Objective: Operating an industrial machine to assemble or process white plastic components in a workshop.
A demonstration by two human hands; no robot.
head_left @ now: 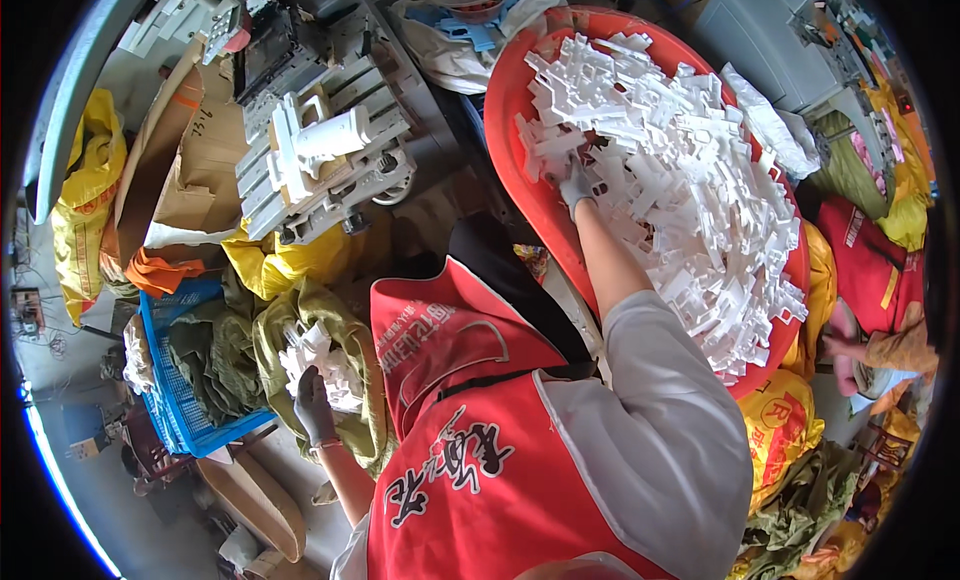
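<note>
My right hand [577, 187], in a light grey glove, reaches into the left side of a large red tub [510, 115]. It touches the heaped white plastic parts [680, 160], many shaped like toy pistol halves. Its fingers blend in with the parts, so their grip is hard to make out. Lower on the left, my left hand [314, 405] wears a darker grey glove. Its fingers are stretched out at the edge of more white plastic pieces [335, 365], which lie in the mouth of an olive woven sack [270, 330]. No piece shows in that hand.
A slotted machine bed [265, 170] ahead bears a larger white pistol-shaped piece [330, 140]. Left of it stand a cardboard box [205, 165] and a blue crate [165, 380] with olive sacking. Yellow sacks [780, 430] lie right of the tub. Another person's arm [890, 350] shows at far right.
</note>
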